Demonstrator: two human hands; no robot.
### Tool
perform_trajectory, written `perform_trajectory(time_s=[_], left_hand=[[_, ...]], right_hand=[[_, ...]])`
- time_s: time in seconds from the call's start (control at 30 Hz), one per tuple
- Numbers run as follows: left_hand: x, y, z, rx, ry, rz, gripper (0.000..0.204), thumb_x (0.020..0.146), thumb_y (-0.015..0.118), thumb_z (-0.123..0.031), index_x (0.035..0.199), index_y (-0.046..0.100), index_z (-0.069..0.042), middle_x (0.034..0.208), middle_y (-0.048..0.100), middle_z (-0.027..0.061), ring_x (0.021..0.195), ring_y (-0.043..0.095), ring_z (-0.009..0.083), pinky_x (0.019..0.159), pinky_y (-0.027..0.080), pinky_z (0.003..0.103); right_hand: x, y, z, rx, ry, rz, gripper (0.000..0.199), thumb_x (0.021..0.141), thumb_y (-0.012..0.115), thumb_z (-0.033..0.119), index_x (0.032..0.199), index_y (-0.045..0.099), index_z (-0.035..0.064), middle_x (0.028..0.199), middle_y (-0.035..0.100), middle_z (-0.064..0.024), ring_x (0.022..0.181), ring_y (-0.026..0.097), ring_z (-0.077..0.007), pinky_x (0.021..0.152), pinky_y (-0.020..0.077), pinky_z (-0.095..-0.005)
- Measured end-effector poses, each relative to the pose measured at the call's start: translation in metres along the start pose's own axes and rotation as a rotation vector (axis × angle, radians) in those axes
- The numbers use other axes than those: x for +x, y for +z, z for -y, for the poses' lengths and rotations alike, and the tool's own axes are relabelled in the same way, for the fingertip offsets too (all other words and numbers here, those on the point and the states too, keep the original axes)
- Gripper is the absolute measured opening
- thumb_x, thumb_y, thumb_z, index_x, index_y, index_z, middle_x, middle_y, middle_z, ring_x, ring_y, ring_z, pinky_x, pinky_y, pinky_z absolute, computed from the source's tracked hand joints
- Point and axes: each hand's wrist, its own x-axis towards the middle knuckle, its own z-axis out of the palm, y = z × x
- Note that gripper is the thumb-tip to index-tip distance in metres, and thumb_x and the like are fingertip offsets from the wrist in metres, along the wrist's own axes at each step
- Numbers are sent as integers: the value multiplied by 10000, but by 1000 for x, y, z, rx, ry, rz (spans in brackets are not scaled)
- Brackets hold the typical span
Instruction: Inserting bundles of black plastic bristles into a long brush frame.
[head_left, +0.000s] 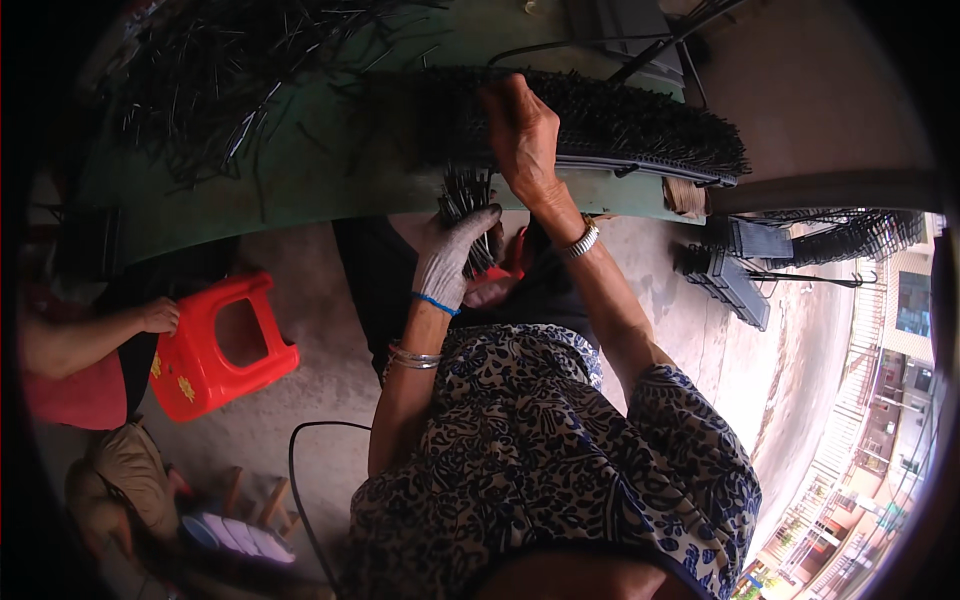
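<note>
Nearest, left hand: the gloved left hand [452, 255] is closed around a bundle of thin black bristle pieces [462, 200], held upright just below the edge of the green worktop [300, 180].
Right hand: the bare right hand [522, 135] is seen resting on the black bristle mat [600, 125], its fingers curled over the near edge; whether anything is pinched between them cannot be told.
Key relation: the mat is laid with its long axis running left to right across the worktop, directly above and beyond the bundle; the right hand is already on it, the left hand is just below it, so the right is the nearer one.
Wrists: a blue band and thin bangles are worn on the left, a metal watch on the right.
Left side: a red plastic stool [215, 350] with small yellow marks on its side is touched by another person's hand [160, 315].
Farther on the worktop: a loose heap of black bristle pieces [220, 80] is spread at upper left.
Far right: dark racks [740, 275] are stood on the concrete floor.
Labels, packages: none can be made out.
</note>
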Motion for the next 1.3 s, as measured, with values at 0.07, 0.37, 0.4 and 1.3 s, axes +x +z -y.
perform_trajectory(time_s=[0.07,0.37,0.4,1.3], left_hand=[[0,-3,1,30,44,-5,117,823,696,-106,890,659,-17,699,644,41,552,579,121,497,454,240],[3,-4,4,36,52,15,101,825,684,-104,870,655,-19,692,630,18,592,558,94,549,441,238],[4,-5,5,36,52,16,101,825,684,-104,870,655,-19,692,630,18,592,558,94,549,441,238],[-10,-9,-7,84,-10,84,138,827,695,-123,884,675,1,736,680,68,576,610,116,538,484,225]], right_hand=[[1,2,1,-33,-46,-4,46,881,610,16,906,578,37,660,554,-46,545,472,-91,497,407,-250],[-8,1,-3,-235,-100,147,85,853,656,113,936,659,98,809,589,-86,702,594,-192,604,487,-329],[-9,1,-3,-290,-84,175,119,839,672,131,956,676,117,859,596,-90,758,602,-213,643,495,-340],[2,-44,7,221,191,841,77,867,646,50,931,615,21,873,602,-29,848,575,-105,745,473,-270]])
